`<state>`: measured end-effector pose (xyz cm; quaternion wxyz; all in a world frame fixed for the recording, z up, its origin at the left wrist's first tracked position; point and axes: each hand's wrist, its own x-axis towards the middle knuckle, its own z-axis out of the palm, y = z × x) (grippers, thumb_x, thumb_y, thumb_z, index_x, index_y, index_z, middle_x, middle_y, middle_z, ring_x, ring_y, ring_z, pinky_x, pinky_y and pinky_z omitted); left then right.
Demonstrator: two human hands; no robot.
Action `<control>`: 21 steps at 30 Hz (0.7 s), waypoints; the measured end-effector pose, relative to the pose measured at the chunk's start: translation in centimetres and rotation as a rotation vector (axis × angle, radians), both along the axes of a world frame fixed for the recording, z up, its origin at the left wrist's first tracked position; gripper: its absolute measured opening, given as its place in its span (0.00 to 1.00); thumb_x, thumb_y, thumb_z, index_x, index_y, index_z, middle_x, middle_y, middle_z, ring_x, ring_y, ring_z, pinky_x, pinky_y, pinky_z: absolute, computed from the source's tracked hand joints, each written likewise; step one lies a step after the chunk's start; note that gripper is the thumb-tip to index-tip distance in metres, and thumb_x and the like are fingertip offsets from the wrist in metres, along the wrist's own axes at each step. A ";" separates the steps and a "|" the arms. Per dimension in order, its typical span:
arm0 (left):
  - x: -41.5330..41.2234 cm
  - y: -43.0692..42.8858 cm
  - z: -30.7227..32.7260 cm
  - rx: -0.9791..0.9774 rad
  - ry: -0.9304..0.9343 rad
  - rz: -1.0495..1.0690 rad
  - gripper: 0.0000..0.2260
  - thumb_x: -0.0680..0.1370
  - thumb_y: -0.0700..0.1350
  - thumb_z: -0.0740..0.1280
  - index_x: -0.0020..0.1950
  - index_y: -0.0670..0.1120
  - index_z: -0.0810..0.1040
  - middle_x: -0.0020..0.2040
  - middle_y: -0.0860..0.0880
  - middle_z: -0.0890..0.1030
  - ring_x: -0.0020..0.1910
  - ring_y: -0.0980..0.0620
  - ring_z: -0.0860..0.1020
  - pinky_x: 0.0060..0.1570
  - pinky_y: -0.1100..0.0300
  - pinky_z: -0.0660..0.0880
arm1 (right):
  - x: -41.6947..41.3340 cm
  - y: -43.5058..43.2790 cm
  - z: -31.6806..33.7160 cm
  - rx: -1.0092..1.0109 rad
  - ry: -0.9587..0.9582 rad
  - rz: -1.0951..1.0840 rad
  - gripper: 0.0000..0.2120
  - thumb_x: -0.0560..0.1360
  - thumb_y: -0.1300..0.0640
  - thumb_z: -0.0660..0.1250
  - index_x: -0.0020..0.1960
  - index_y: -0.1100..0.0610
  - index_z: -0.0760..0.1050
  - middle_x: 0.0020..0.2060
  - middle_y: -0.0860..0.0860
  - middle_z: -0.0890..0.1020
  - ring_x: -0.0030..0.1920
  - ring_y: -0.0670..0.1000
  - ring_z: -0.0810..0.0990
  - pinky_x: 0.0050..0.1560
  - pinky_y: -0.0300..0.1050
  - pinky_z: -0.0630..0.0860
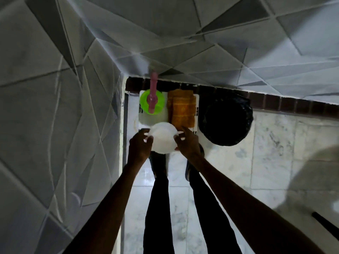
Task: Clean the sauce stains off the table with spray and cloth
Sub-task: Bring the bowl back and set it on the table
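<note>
I look straight down at a white slotted basket (pixel 196 111) standing on the floor in a tiled corner. A folded orange cloth (pixel 182 109) lies in its right half. In its left half stands a green bottle (pixel 151 101) topped by a pink spray head (pixel 152 92). Over the basket's near edge is a white bowl (pixel 163 139). My left hand (pixel 140 145) grips its left rim and my right hand (pixel 187 142) holds its right rim.
A black bin with a dark liner (pixel 226 120) stands right of the basket. Grey tiled walls (pixel 55 107) close in on the left and at the back. My legs and feet (pixel 159 189) stand on the pale marble floor (pixel 275 143) below the basket.
</note>
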<state>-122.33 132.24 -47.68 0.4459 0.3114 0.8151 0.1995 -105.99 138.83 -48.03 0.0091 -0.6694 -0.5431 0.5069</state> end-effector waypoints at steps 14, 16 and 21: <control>11.4 -0.6 36.5 0.215 -0.117 -0.586 0.15 0.77 0.48 0.70 0.60 0.60 0.71 0.46 0.53 0.79 0.45 0.50 0.82 0.44 0.51 0.81 | 16.1 -11.8 36.7 0.201 0.151 -0.638 0.10 0.74 0.54 0.76 0.51 0.56 0.77 0.45 0.54 0.86 0.38 0.52 0.87 0.36 0.54 0.84; 14.6 -1.5 39.8 0.262 -0.127 -0.669 0.14 0.76 0.47 0.71 0.56 0.60 0.71 0.46 0.54 0.80 0.43 0.52 0.82 0.42 0.49 0.81 | 18.6 -14.7 39.8 0.234 0.154 -0.751 0.09 0.75 0.58 0.75 0.52 0.59 0.78 0.44 0.55 0.86 0.36 0.49 0.86 0.33 0.48 0.84; 22.9 -5.4 44.2 0.266 -0.206 -0.921 0.10 0.73 0.50 0.72 0.51 0.57 0.74 0.44 0.56 0.80 0.43 0.52 0.82 0.38 0.45 0.82 | 24.8 -23.7 44.8 0.342 0.188 -1.045 0.08 0.74 0.61 0.75 0.50 0.62 0.77 0.40 0.57 0.84 0.29 0.49 0.83 0.31 0.46 0.82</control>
